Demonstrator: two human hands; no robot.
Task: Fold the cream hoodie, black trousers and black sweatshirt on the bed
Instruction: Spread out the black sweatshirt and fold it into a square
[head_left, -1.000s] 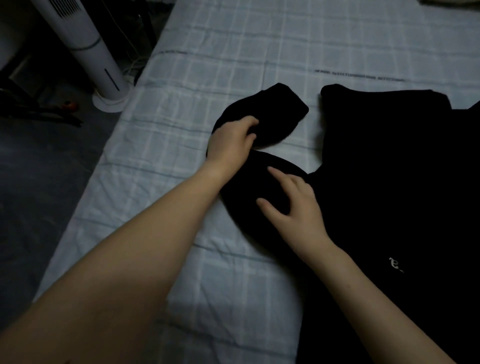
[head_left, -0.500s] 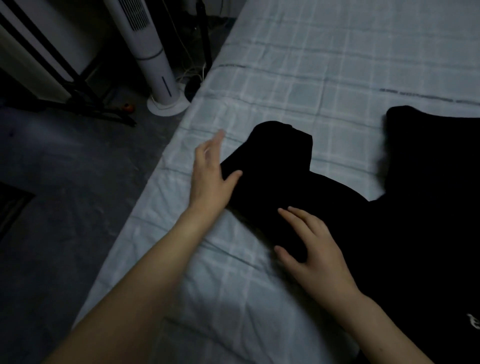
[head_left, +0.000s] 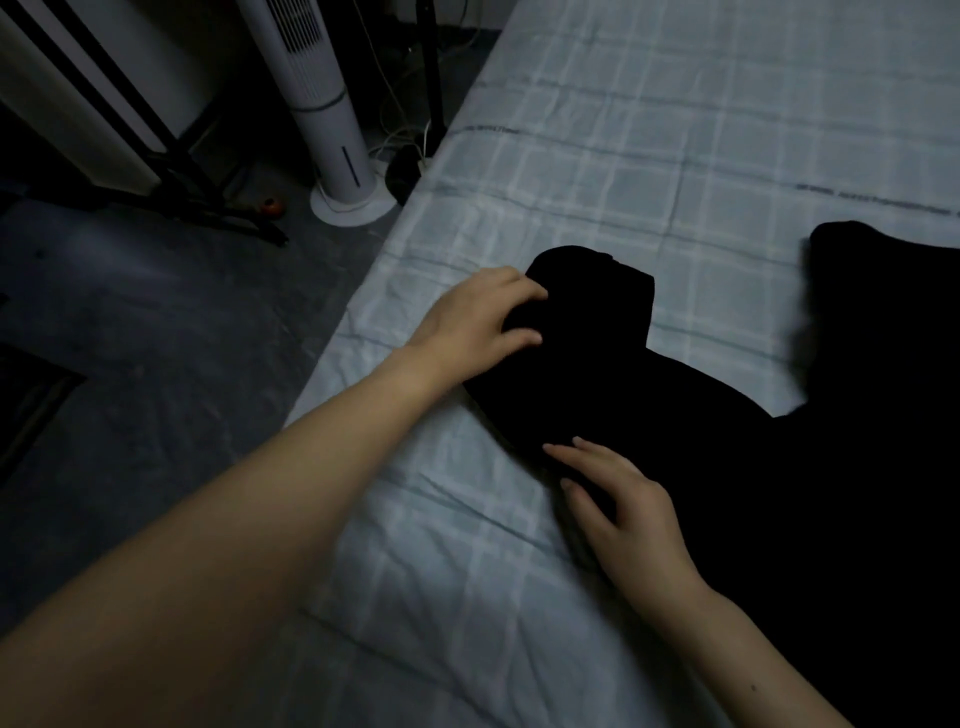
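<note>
Your right hand (head_left: 628, 514) lies flat, fingers straight, on the sleeve (head_left: 587, 374) of the matte black sweatshirt (head_left: 805, 493) spread over the creased, pale checked bedsheet (head_left: 623, 156), your left hand (head_left: 478, 322) beyond pinches the sleeve's doubled-over end, and a white tower fan (head_left: 322, 104) stands on the dark floor (head_left: 156, 338).

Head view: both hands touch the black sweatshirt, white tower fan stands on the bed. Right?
No. The head view shows the white tower fan on the floor beside the bed, not on it. The left hand and right hand do touch the black sweatshirt.
</note>
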